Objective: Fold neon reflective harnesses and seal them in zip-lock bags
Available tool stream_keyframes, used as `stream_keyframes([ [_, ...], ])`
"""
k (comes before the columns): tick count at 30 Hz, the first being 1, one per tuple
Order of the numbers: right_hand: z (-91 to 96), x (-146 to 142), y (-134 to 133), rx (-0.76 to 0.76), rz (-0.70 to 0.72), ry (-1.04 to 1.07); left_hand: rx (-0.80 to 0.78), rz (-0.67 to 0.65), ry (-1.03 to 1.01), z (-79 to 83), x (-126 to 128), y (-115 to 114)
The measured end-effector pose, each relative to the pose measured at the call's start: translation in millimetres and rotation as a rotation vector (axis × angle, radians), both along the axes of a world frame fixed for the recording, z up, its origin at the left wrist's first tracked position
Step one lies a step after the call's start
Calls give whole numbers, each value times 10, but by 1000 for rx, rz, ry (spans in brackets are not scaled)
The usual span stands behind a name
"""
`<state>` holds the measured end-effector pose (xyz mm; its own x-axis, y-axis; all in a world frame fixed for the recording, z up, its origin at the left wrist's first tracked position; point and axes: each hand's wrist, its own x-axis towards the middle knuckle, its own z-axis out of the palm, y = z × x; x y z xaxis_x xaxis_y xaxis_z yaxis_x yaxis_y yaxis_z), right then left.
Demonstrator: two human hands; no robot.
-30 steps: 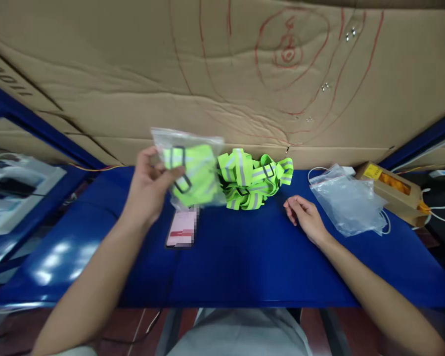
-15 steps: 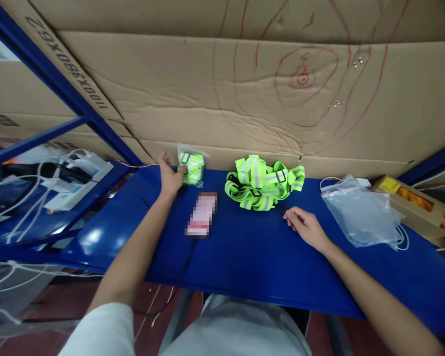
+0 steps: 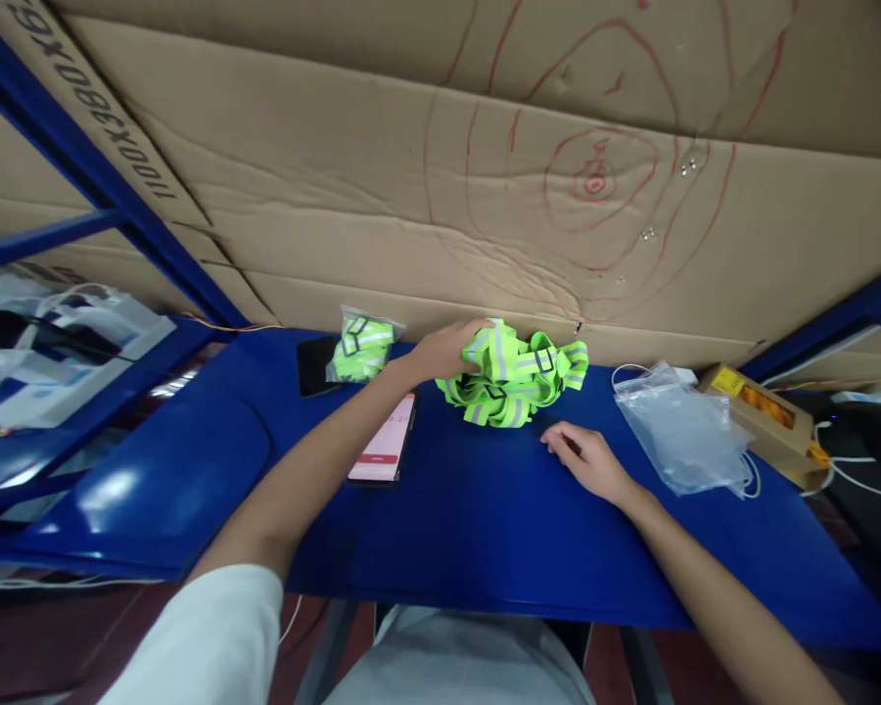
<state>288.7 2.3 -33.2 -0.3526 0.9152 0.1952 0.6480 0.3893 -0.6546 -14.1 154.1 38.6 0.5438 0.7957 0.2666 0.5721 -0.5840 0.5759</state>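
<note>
A tangled pile of neon-yellow reflective straps [image 3: 518,377] with black buckles lies at the middle back of the blue table. Its left side is touched by my left hand [image 3: 451,350], whose fingertips are hidden among the straps, so I cannot see whether they grip. My right hand [image 3: 583,455] rests on the table just in front of the pile, fingers loosely curled with nothing visible in them. Further left, a clear bag of folded reflective straps [image 3: 363,348] lies partly over a dark phone-like slab [image 3: 314,367]. Beneath my left forearm is a phone with a lit screen [image 3: 383,446].
Clear plastic bags [image 3: 686,431] lie on the right of the table [image 3: 470,539], beside an open-windowed cardboard box [image 3: 764,416]. A cardboard wall [image 3: 323,196] with red rings stands behind. Power strips and cables [image 3: 80,343] sit at the left.
My left hand has left the bagged straps and moved right to the pile. The dark slab under the bag now shows. My right hand stays in place while the view shifts slightly.
</note>
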Motion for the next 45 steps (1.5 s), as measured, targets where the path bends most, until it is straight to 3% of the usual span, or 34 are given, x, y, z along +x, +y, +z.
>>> stream_keyframes([
  [4,261,-146,131,153,-19,-67,-76,28,-151,47,46,91],
  [9,739,-360,564,369,-29,-75,-243,15,-444,276,140,-56],
  [14,1105,-435,782,171,228,21,-490,-2,-722,503,230,-288],
  [22,1296,-360,713,46,33,272,-695,-30,-957,633,215,-596],
  [24,1349,-315,677,-3,4,378,-630,-51,-970,667,189,-673],
  [27,1438,-261,594,-76,-14,506,-494,-195,-893,687,166,-756],
  [30,1506,-262,516,-172,-62,631,-386,-284,-799,616,196,-761],
  [34,1509,-308,514,-211,-186,713,-73,-39,-679,452,287,-733],
  [36,1468,-313,551,-134,-224,660,129,50,-559,424,320,-780],
  [40,1360,-325,589,155,-300,348,392,80,-299,472,392,-1019],
  [45,1286,-516,496,405,-452,41,319,19,16,347,614,-1266],
])
